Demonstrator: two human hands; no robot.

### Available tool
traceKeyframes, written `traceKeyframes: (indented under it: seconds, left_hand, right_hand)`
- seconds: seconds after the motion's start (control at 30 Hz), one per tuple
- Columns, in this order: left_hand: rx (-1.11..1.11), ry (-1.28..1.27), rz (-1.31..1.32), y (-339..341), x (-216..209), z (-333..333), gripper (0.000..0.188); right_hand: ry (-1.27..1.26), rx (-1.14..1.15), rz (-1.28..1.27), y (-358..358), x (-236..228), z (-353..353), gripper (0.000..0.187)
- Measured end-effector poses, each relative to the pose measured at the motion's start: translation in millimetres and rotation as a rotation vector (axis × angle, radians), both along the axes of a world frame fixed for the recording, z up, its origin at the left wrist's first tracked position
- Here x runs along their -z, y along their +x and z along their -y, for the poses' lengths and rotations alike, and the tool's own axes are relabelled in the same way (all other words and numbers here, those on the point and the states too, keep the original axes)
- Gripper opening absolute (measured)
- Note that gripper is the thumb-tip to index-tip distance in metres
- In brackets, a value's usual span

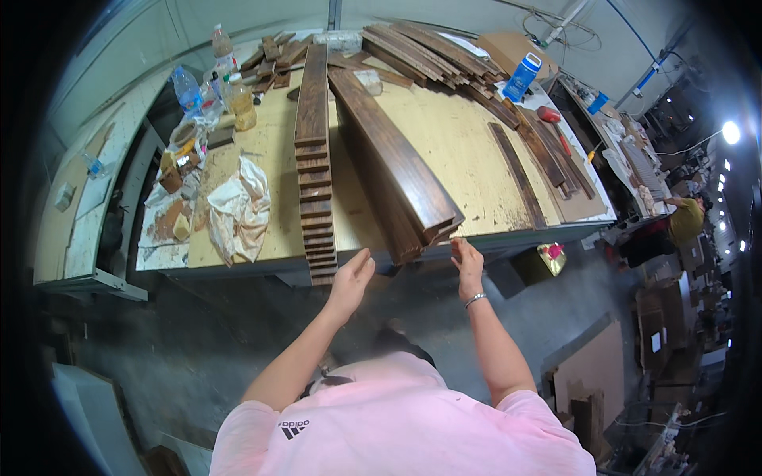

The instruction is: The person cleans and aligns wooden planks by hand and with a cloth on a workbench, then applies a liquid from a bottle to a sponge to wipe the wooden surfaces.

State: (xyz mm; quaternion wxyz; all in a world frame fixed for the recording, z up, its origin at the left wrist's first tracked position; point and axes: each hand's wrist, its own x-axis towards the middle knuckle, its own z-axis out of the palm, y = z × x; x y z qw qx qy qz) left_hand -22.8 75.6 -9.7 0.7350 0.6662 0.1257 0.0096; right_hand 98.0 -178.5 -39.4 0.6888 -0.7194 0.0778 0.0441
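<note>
Two stacks of long, dark brown wooden planks lie lengthwise on the workbench, their near ends at the front edge. The left stack (312, 103) has staggered ends stepping down toward me. The right stack (397, 159) lies at a slant, its top plank broad and glossy. My left hand (352, 285) is in front of the bench between the near ends of both stacks, holding nothing, fingers stretched out. At the right stack's near end is my right hand (468, 266), fingers extended and apart from the thumb; whether it touches the wood I cannot tell.
A crumpled, stained cloth (240, 210) lies on the bench (274, 159) at left, near bottles (242, 103). Loose planks (425, 51) are piled at the back. A blue bottle (521, 77) and narrow strips (548, 155) are at right. Another person (684, 220) is far right.
</note>
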Motion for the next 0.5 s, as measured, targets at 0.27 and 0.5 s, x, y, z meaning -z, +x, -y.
traceKeyframes:
  seconds: [0.27, 0.5]
  left_hand:
    - [-0.233, -0.458, -0.088, 158.1, 29.8, -6.3, 0.054]
    - [-0.354, -0.77, -0.138, 164.5, -14.5, 32.3, 0.052]
  right_hand:
    - [0.547, -0.463, -0.453, 127.6, 37.0, -92.8, 0.062]
    - [0.462, -0.795, -0.213, 114.9, 28.6, -121.8, 0.075]
